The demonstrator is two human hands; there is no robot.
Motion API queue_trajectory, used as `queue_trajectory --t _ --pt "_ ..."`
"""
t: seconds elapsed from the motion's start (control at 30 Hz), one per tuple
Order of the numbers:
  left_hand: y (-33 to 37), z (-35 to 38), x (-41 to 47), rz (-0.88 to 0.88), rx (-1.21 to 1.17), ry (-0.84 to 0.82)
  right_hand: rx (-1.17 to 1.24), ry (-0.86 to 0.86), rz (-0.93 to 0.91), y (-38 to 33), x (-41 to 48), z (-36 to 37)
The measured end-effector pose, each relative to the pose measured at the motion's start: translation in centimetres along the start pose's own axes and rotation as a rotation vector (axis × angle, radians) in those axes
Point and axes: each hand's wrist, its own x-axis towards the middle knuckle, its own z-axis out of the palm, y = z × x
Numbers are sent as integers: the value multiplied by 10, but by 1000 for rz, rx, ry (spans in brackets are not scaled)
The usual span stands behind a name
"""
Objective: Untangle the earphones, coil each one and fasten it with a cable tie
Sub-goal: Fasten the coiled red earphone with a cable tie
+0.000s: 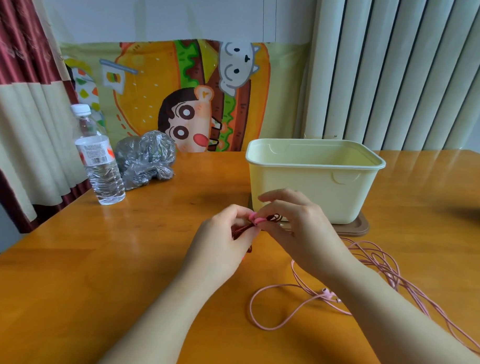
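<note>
My left hand (226,238) and my right hand (294,224) meet over the middle of the wooden table (122,259). Between their fingertips they pinch a dark red earphone cable (241,231), bunched into a small coil, with a patterned cable tie (273,218) at its right end. Most of that coil is hidden by my fingers. A pink earphone cable (280,305) lies loose and looped on the table to the right, partly under my right forearm, with its earbuds (329,294) near the arm.
A pale yellow plastic bin (315,181) stands on its brown lid (359,229) just behind my hands. A water bottle (98,155) and a crumpled grey plastic bag (144,159) stand at the back left. A cartoon cloth hangs behind.
</note>
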Motion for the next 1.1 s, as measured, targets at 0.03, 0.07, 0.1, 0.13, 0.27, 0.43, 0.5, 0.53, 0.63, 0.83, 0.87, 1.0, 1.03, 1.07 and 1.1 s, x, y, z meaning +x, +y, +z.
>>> queue_trajectory --t 0.03,0.07,0.1,0.13,0.27,0.43,0.5,0.53,0.63,0.83,0.87,1.0,1.03,1.07,1.1 --pt "0 0 0 -40 -83 -22 12 -3 7 0 0 -1" --pt "0 0 1 -85 -175 -47 27 -8 22 0 1 -1" --pt "-1 1 1 -127 -253 -73 40 -16 41 -1 1 -2" --pt "-1 1 1 -161 -300 -90 50 -28 54 -1 1 -1" --pt "-4 7 2 -275 -430 -100 65 -64 60 -1 0 1" --pt "-9 9 4 -394 -616 -77 105 -104 91 0 -1 1" --pt "-8 9 4 -406 -637 -58 112 -128 93 -2 -1 3" --pt "-7 9 4 -401 -629 -47 106 -133 96 -2 -1 4" --pt "-5 8 4 -367 -582 -13 90 -144 108 -3 0 4" --pt "-1 7 1 -187 -255 68 42 -81 73 -2 -2 3" --pt "-1 7 0 -168 -204 65 51 -63 68 -2 -2 3" --pt "-1 9 -1 -109 -101 53 185 -33 176 -3 -2 4" --pt "0 9 -1 -99 -104 48 208 -25 199 -2 -3 4" --pt "0 8 -1 -91 -108 43 224 -15 214 -2 -3 4" --pt "0 8 -1 -87 -117 35 237 -4 227 -2 -3 3"
